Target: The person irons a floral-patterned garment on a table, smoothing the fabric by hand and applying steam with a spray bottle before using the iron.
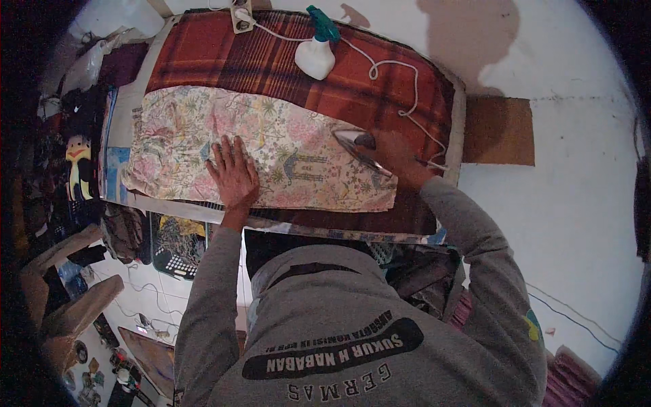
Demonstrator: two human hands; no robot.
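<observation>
A floral-print fabric piece [269, 119], cream with pink and green motifs, lies spread over a red plaid blanket [203, 56] on the table. My left hand [234, 175] rests palm down on the fabric's left half, fingers a little apart and holding nothing. At the right end, my right hand [404, 157] grips a clothes iron [351, 140]; motion blur and shadow hide its handle. The iron's pointed tip faces up and left, and its soleplate is over the fabric's right edge. Whether the whole soleplate touches the cloth I cannot tell.
A white spray bottle [315, 58] with a green trigger head lies on the blanket's far side. From a socket strip [242, 18], a white cord [417, 84] winds along the blanket's far and right sides. A plastic basket [175, 262] stands below the near left edge.
</observation>
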